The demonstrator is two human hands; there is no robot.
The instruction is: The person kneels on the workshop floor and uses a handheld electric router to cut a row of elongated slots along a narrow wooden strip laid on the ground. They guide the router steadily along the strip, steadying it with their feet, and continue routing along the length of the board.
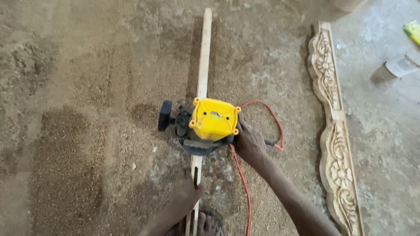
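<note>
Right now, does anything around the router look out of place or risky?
Yes: the red cord loops loosely on the sawdust floor right beside the yellow router, close to the right hand.

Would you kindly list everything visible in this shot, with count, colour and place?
Router: one, yellow top with black base and side knob, sitting on the strip at centre.
Wooden strip: one, pale, long and thin, running from top centre down to the bottom edge, with a slot cut near the lower end.
Power cord: one, red, looping right of the router and trailing down.
Carved panel: one, pale wood with floral relief, lying at right.
Sawdust: brown, covering the floor at left.
Foot: one, bottom centre, by the strip.
Left hand: pressing on the strip.
Right hand: grip on the router's right handle.
</note>
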